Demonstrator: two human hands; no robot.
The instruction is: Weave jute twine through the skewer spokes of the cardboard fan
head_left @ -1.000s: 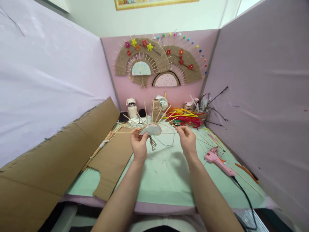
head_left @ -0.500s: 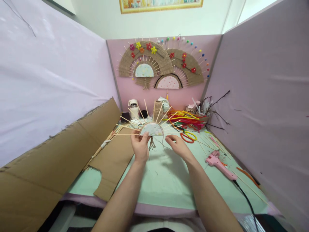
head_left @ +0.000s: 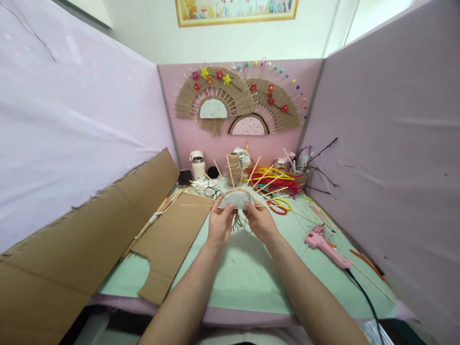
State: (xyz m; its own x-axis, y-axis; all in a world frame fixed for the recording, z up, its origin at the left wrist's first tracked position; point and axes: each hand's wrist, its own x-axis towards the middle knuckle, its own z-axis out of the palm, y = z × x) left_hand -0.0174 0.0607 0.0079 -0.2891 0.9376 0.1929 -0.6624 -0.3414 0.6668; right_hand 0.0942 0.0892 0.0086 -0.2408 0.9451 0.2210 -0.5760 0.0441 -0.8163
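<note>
Between my two hands I hold a half-round fan frame above the table, its pale patterned face toward me. Thin wooden sticks spread up and outward from its curved edge like rays. My left hand grips the left corner, thumb on the front and fingers behind. At the right corner my right hand pinches it the same way. A twine tassel dangles from the middle of the straight lower edge, between my hands. Loose cord hangs beside the tassel.
A pink glue gun lies at right with its black cable. Scissors, pipe cleaners and a twine spool sit farther back. Cut cardboard and bundled sticks lie at left. Finished fans hang on the back panel.
My right hand has come in from beside the fan frame and taken hold of its right corner. The frame has shifted slightly right and tipped, with my left hand still on it.
</note>
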